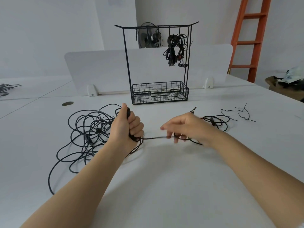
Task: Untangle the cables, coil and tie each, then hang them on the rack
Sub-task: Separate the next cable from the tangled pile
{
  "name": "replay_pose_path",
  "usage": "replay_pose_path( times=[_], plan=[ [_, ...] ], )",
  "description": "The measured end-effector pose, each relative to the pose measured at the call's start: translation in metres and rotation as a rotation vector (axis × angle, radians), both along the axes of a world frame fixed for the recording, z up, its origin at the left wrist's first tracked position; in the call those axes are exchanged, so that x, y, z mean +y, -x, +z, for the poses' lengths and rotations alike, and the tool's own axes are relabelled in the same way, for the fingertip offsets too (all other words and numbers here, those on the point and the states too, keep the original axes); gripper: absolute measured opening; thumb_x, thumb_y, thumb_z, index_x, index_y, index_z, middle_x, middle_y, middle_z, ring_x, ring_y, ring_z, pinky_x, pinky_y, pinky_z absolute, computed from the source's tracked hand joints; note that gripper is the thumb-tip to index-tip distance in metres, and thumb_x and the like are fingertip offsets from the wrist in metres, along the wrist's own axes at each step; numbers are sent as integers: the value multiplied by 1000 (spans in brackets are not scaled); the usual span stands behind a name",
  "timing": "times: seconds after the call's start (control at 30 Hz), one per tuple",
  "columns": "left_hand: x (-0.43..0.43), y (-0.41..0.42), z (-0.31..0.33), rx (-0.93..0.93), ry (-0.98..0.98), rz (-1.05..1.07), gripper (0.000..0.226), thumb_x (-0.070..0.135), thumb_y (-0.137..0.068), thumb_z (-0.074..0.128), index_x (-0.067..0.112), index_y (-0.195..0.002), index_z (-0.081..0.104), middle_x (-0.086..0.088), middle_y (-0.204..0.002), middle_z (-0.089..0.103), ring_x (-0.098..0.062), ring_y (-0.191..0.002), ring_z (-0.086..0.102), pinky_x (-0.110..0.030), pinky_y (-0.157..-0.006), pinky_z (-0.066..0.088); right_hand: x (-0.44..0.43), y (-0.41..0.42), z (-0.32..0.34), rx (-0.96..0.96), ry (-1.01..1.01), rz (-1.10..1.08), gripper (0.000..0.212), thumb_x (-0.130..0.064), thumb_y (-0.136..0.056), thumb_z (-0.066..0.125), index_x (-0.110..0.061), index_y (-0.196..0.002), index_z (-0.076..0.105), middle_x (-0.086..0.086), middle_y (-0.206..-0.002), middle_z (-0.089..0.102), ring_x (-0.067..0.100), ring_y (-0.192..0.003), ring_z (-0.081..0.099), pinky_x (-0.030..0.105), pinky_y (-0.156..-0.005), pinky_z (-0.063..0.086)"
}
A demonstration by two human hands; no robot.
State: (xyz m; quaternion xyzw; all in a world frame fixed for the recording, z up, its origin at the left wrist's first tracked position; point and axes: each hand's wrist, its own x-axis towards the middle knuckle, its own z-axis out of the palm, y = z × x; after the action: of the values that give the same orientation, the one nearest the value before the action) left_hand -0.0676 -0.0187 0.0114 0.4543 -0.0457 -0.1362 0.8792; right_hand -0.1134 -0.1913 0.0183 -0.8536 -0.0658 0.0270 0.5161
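Left hand (128,124) fisted round cable (156,137) loops; cable runs sideways to right hand (185,127), fingers pinching it; tangle (88,129) lies left, nearer left hand.

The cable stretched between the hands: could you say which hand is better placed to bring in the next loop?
Right, probably: the right hand holds the stretched cable, while the left hand grips the gathered loops.

Bright, even light — right hand (185,127) motion-blurred.
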Motion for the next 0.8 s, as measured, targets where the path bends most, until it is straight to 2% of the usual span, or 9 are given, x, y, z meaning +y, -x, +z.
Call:
replay_pose_path(
  times=[0.17,0.23,0.33,0.43,0.53,0.6,0.67,0.73,0.8],
  plan=[
    [10,-5,5,2,69,24,71,47,-99,28,19,-34,28,6,-35,20,-7,-27,17,-16,-31,12,-33,-7,12,-4,-233,-380,34,-30,-94,47,-7,-74,61,7,-71,63,12,-45,60,18,-44,40],
    [11,-5,8,-4,100,41,70,47,-99,28,19,-35,27,6,-35,20,-7,-28,17,-17,-31,12,-43,-8,11,51,-63,-464,36,-33,-94,47,-4,-77,61,7,-74,64,14,-40,58,18,-39,37],
    [14,-5,11,-34,132,88,67,47,-98,28,19,-37,26,7,-36,19,-7,-28,16,-17,-32,11,-45,-7,9,44,470,-488,35,-29,-91,47,2,-82,59,11,-77,66,17,-37,53,22,-45,34],
    [14,-3,13,-68,124,114,67,46,-98,28,19,-38,26,6,-36,19,-8,-29,16,-17,-32,11,-29,-7,3,-306,700,-549,27,-22,-89,48,1,-83,62,13,-83,65,29,-67,55,30,-62,39],
    [8,1,12,-81,105,73,67,47,-98,28,19,-37,26,6,-36,19,-7,-29,16,-17,-32,12,3,1,1,-644,455,-373,28,-25,-84,49,-9,-95,69,3,-101,63,17,-83,55,24,-77,40],
    [4,5,12,-95,88,27,68,48,-98,27,19,-36,27,6,-35,20,-7,-29,17,-17,-31,12,19,5,-2,-632,394,-118,42,-25,-79,47,-7,-114,63,4,-116,56,11,-104,47,8,-93,29],
    [1,8,13,-103,87,-17,69,48,-98,27,19,-35,27,6,-35,20,-7,-28,17,-17,-31,13,26,3,-16,-589,509,38,43,-24,-80,48,-6,-117,61,6,-121,57,16,-116,44,18,-103,26],
    [1,9,15,-96,89,-37,70,48,-98,27,19,-35,27,7,-34,21,-7,-28,17,-16,-30,13,27,1,-23,-459,531,70,24,-21,-86,54,-9,-101,68,5,-103,66,21,-102,55,29,-99,37],
    [3,8,16,-62,69,-21,69,48,-97,28,19,-35,27,6,-34,21,-7,-28,18,-16,-30,13,22,2,-20,-297,475,45,19,-24,-87,58,-9,-80,67,3,-76,64,18,-78,56,17,-79,42]
  ],
)
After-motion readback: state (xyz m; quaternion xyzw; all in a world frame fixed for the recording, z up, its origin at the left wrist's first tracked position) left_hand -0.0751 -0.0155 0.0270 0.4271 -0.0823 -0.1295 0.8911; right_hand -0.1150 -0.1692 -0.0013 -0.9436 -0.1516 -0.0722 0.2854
